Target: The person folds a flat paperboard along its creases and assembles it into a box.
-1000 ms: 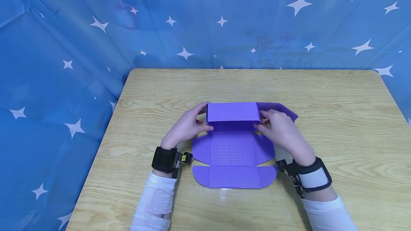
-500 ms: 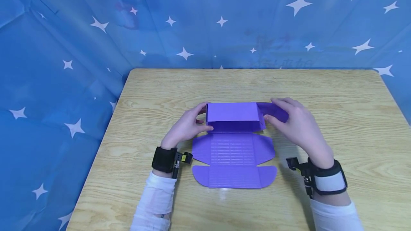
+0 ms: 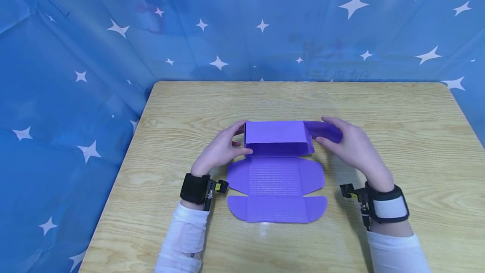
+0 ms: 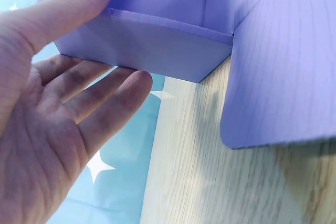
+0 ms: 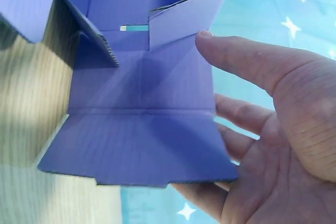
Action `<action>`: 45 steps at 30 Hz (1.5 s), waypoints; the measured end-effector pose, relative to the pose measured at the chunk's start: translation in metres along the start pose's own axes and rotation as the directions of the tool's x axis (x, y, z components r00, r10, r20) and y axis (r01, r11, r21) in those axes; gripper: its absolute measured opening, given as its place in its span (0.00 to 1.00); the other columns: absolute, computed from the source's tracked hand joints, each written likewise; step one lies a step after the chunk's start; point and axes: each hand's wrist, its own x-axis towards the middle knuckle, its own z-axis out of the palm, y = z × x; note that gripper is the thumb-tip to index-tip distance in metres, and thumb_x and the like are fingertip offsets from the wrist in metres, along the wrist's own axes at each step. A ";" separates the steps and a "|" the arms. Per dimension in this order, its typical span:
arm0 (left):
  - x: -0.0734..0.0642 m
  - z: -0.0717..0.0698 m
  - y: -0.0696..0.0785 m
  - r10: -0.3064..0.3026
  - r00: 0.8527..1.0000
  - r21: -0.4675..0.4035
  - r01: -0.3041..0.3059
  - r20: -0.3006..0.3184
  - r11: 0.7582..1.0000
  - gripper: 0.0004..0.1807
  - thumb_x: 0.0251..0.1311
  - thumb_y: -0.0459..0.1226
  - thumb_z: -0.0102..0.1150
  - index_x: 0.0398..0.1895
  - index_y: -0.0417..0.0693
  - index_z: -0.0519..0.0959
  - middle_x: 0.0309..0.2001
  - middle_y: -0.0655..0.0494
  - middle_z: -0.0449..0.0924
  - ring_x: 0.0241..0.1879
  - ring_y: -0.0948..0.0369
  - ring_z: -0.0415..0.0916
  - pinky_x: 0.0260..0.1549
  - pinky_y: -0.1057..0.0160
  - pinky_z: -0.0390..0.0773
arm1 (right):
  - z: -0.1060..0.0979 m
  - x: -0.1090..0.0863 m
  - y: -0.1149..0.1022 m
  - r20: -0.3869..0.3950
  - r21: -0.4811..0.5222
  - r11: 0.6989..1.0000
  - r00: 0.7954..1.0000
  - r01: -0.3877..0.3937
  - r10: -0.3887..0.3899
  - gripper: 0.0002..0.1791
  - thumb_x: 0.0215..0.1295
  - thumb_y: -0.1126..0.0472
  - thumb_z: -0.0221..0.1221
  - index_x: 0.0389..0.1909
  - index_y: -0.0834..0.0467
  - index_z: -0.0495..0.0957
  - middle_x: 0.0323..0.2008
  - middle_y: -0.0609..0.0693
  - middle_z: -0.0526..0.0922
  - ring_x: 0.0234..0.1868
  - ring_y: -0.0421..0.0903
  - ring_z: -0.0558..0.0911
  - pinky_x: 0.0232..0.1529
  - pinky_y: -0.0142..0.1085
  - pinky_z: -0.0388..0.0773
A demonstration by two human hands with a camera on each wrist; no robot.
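Left hand (image 3: 219, 151) pinches purple box (image 3: 274, 132), right hand (image 3: 350, 146) grips side flap (image 5: 136, 142), notched end (image 5: 134, 180) hidden in head view, visible from right wrist.

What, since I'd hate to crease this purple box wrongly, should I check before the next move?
1. Purple box steadied: ok, the left hand grips its left end.
2. Left end wall standing in place: ok.
3. Right end flap folded in: not ok, it extends outward.
4. Right hand on that flap: ok, fingers behind it.
5. Near panels clear of the opening: ok, spread toward the person.
6. Far side of the box uncreased: cannot tell, it is hidden.
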 end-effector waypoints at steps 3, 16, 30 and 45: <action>0.000 0.000 0.000 0.006 1.000 -0.005 -0.006 -0.009 1.000 0.48 0.64 0.37 0.73 0.83 0.43 0.57 0.75 0.42 0.72 0.72 0.44 0.76 0.67 0.47 0.82 | 0.001 0.001 0.006 0.015 0.033 0.999 1.000 0.002 -0.003 0.36 0.71 0.51 0.67 0.75 0.62 0.69 0.70 0.72 0.75 0.69 0.73 0.75 0.66 0.68 0.74; -0.001 -0.001 -0.001 0.002 1.000 -0.009 -0.002 -0.003 1.000 0.48 0.64 0.38 0.74 0.83 0.45 0.57 0.76 0.45 0.71 0.67 0.42 0.80 0.65 0.47 0.83 | 0.005 -0.004 0.042 0.177 0.168 0.986 0.983 0.015 -0.045 0.45 0.63 0.55 0.75 0.77 0.61 0.64 0.68 0.67 0.76 0.62 0.65 0.80 0.55 0.51 0.81; -0.001 -0.001 -0.002 -0.015 1.000 -0.014 0.015 0.008 1.000 0.47 0.64 0.38 0.73 0.83 0.49 0.58 0.76 0.46 0.71 0.67 0.42 0.80 0.64 0.47 0.84 | 0.017 -0.006 0.060 0.268 0.248 0.956 0.936 0.159 -0.226 0.55 0.54 0.53 0.81 0.80 0.49 0.61 0.74 0.57 0.75 0.71 0.44 0.74 0.61 0.17 0.67; -0.001 -0.002 -0.003 -0.011 1.000 -0.017 0.011 0.011 1.000 0.47 0.65 0.39 0.73 0.83 0.50 0.57 0.77 0.46 0.70 0.66 0.41 0.81 0.64 0.47 0.84 | 0.038 -0.002 0.046 0.208 0.128 0.971 0.951 0.203 -0.227 0.60 0.44 0.68 0.82 0.79 0.55 0.60 0.40 0.55 0.79 0.27 0.39 0.73 0.29 0.31 0.72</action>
